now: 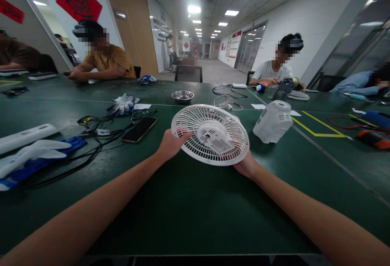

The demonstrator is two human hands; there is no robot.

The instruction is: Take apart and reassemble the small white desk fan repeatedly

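White plastic fan grille, above the worktop, centre; left hand pinching its eight o'clock rim, thumb on top; right hand gripping its five o'clock underside.

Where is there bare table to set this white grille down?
The widest bare patch of green table is between the left forearm and right forearm, below the grille. Another lies between right forearm and white housing. The left side is crowded: gloves, cables, phone.
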